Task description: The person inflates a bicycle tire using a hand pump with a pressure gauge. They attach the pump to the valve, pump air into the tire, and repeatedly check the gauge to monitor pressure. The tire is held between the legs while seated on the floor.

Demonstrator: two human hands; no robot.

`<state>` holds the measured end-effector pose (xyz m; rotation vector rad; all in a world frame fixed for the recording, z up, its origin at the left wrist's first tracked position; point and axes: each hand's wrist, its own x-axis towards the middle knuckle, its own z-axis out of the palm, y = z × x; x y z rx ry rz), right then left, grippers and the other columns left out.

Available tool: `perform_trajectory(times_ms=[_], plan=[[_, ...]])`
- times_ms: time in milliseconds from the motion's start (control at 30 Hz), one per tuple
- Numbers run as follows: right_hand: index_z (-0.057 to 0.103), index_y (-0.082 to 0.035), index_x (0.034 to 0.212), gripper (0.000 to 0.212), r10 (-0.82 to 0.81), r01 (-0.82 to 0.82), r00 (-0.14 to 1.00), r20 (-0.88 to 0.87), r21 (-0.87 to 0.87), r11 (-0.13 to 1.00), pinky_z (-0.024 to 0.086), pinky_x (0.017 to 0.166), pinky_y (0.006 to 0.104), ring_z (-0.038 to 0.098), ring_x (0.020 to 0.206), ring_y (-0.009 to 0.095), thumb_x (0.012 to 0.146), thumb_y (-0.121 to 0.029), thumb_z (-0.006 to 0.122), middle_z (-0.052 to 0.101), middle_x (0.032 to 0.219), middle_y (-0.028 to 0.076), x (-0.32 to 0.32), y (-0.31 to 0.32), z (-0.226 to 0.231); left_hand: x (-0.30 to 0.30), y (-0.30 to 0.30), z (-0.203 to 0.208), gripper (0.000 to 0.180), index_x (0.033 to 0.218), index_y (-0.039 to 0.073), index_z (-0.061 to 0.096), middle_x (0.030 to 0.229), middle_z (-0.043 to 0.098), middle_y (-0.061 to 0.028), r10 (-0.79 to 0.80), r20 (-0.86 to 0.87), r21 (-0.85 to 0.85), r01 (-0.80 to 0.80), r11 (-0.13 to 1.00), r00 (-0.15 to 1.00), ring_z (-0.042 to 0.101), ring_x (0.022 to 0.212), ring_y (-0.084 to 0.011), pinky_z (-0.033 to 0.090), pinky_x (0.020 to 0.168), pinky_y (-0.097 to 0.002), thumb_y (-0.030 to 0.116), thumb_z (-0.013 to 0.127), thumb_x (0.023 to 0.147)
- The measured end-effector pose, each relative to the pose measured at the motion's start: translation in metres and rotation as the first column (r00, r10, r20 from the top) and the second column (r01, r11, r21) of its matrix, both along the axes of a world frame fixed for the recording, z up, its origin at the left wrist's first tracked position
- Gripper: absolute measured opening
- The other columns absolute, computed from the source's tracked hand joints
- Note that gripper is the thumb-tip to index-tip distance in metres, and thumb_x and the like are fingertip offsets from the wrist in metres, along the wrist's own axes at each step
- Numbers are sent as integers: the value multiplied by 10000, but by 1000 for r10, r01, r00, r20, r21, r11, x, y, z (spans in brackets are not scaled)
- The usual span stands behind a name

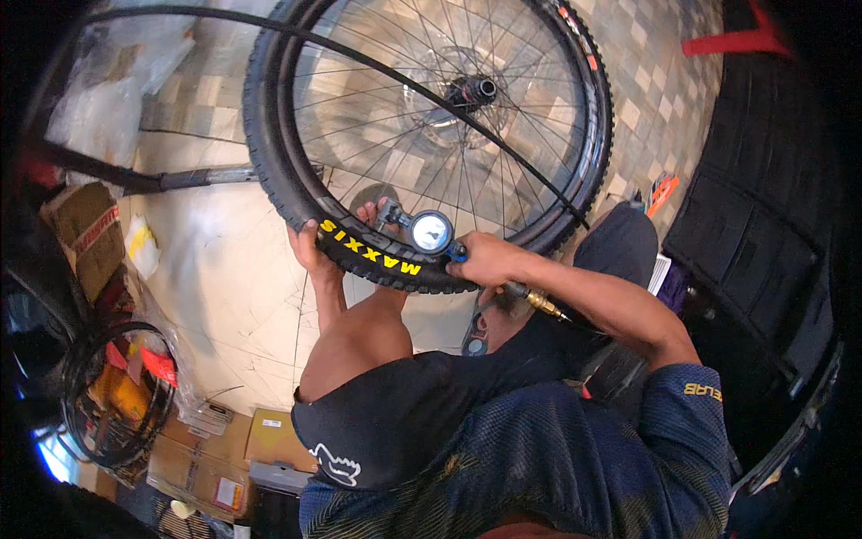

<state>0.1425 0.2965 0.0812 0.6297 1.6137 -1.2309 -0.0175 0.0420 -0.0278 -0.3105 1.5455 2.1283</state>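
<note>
A bicycle wheel with a knobby black tyre (269,135) and yellow sidewall lettering is in front of me, its spokes and hub (471,92) facing up toward my view. My left hand (312,254) grips the tyre at its near left edge, beside the lettering. In my right hand (489,260) is a tyre inflator, its round dial gauge (431,232) lying over the near rim. The inflator's chuck end reaches the rim left of the gauge; its exact seat on the valve is hard to make out. A brass hose fitting (539,301) extends below my right hand.
A black hose or cable (359,58) crosses above the wheel. Cardboard boxes (202,458) and coiled black tubing or tyres (76,404) lie at the left. Clear plastic wrap (103,108) is at the far left; a dark panelled surface (754,198) borders the right.
</note>
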Motion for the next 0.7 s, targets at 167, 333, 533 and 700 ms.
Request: perform_trajectory(times_ms=[167, 333, 533, 700], plan=[[691, 42, 1068, 322, -70, 79, 985, 155, -53, 995, 552, 612, 465, 701, 575, 314, 914, -241, 672, 699, 732, 227, -4, 1, 3, 2, -5, 6, 645, 1359, 13, 484, 1197, 619, -182, -23, 104, -14, 25, 1000, 994, 666, 1016, -349, 584, 894, -518, 399, 620, 860], [699, 39, 1048, 298, -75, 80, 995, 72, -72, 994, 555, 753, 495, 732, 789, 415, 883, -208, 680, 716, 846, 291, 8, -5, -12, 1, -34, -8, 705, 1364, -4, 516, 1167, 658, -169, -26, 218, -37, 35, 999, 976, 666, 1048, -339, 540, 971, -502, 465, 603, 844], [699, 34, 1032, 271, -132, 142, 987, 91, -114, 983, 548, 798, 496, 714, 899, 459, 873, -183, 670, 711, 879, 305, 9, -1, -12, 1, -15, 18, 649, 1335, -32, 499, 1104, 665, -182, 73, 242, -71, -57, 996, 967, 694, 915, -325, 602, 858, -482, 381, 618, 848], [694, 41, 1033, 272, -140, 143, 989, 38, -109, 984, 544, 797, 502, 708, 919, 466, 872, -176, 665, 705, 890, 313, 6, 3, -7, -2, -14, 21, 629, 1299, -26, 538, 1060, 675, -170, 25, 227, -102, -2, 995, 974, 694, 897, -303, 599, 821, -454, 416, 586, 853]])
